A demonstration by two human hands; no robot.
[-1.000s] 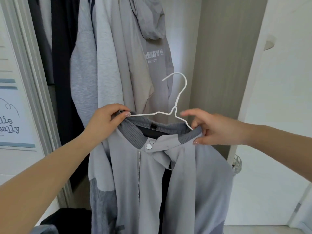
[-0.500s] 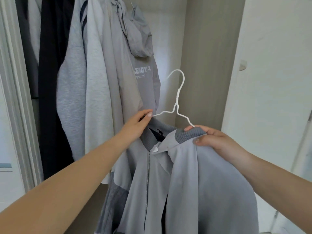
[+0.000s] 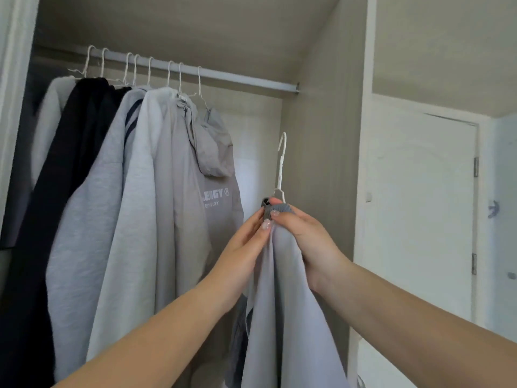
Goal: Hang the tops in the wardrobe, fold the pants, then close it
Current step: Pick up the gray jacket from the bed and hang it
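Observation:
A light grey jacket with a darker ribbed collar hangs on a white wire hanger, held up edge-on inside the open wardrobe. My left hand pinches the collar from the left. My right hand grips the collar and the hanger's shoulder from the right. The hanger's hook points up, well below the grey rail and to the right of the hung tops. The jacket's lower part runs out of the frame.
Several tops hang on white hangers along the rail: a grey hooded one with lettering, light grey sweatshirts, a black one. The wardrobe's beige side wall stands right of the hanger. A white door is further right.
Both hands have lifted the jacket higher and turned it edge-on, coming together at the collar. The view has tilted up, so the rail and hanger hooks now show.

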